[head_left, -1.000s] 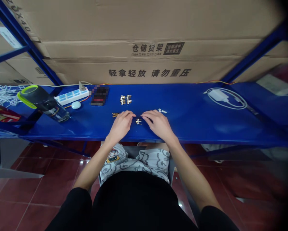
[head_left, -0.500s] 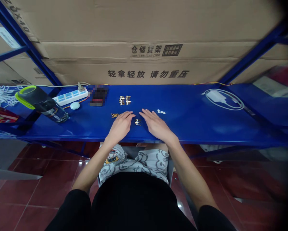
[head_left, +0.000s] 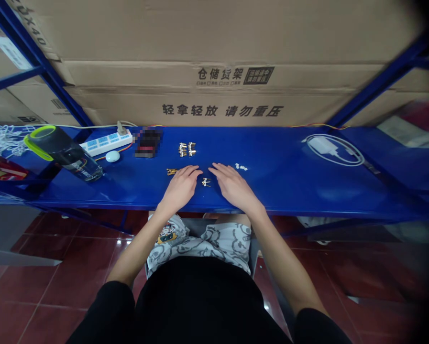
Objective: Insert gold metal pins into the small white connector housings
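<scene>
Left hand [head_left: 181,186] and right hand [head_left: 233,186] palm-down, loosely open, nothing visibly gripped. Small metal parts [head_left: 205,182] lie between them, nearer the left, on blue table [head_left: 289,186].

I'm looking in on a storeroom or small workshop: blue metal racking [head_left: 60,91], a huge carton [head_left: 221,38] lettered for storage racks, red floor tiles [head_left: 61,282], small brassy parts [head_left: 206,182] laid out!

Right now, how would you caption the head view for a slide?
Left hand and right hand flank small gold-and-white pieces on a blue surface, white bits near the right hand.
</scene>
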A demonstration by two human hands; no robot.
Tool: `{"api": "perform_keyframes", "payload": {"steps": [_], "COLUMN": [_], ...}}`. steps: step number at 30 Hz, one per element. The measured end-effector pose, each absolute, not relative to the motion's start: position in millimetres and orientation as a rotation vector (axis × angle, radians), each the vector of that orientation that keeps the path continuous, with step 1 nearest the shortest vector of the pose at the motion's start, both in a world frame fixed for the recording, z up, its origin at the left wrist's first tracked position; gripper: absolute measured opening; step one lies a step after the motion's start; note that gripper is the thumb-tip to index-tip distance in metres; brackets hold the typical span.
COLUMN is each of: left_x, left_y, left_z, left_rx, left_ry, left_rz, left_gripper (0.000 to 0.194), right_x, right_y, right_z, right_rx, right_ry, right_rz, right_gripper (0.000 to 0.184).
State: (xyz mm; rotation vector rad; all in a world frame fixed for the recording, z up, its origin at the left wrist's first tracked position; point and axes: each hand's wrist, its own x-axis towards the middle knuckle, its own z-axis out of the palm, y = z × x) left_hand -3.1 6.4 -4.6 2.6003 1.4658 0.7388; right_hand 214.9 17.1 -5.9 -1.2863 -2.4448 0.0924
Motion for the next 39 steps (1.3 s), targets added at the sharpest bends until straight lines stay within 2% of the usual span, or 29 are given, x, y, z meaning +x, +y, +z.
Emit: {"api": "perform_keyframes", "payload": {"steps": [6, 13, 19, 26, 39], "left_x": [-4, -1, -16, -81, -92], "left_y": [7, 3, 4, -1, 4], "left_z": [-4, -3, 15, 47, 40], "left_rx": [2.589, 2.546, 2.441, 2.239, 2.222], "left_ry": [1.476, 1.492, 1.499, 1.873, 1.848], "left_rz": [0.730, 0.748, 0.785, 0.704, 0.647], "left_gripper": [0.038, 0.037, 0.025, 0.007, 0.013], "right_x": [212, 218, 247, 248, 245], "right_y": [15, 11, 22, 27, 25], "right_z": [-3, 9, 11, 9, 5], "right_rx": [-1.285, -1.502, -1.650, -1.641, -1.699], "right_ry": [-2.442, -2.126, -1.935, -1.901, -1.940], "right_rz": [0.045, -0.268, -0.377, -0.310, -0.279], "right_gripper": [0.051, 0.041, 0.035, 0.036, 0.028]}}
